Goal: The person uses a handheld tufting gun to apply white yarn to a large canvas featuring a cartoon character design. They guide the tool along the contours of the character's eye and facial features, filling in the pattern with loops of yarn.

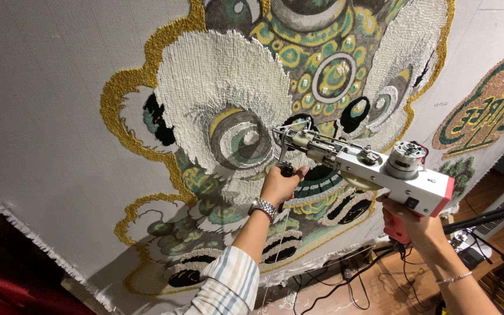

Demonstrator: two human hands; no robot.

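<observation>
Tufting gun [374, 169] sits between both grips, needle end against the stretched cloth [48, 105]; left hand [279, 185] is closed around its front handle, right hand [412, 224] wrapped round the red rear grip; a slack front grip could probably let the needle wander across the finished yarn pattern [228, 87] just above.

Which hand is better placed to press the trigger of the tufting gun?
Probably the right hand: it wraps the red grip under the tufting gun. The left hand holds the front handle near the needle, by the tufted cloth.
</observation>
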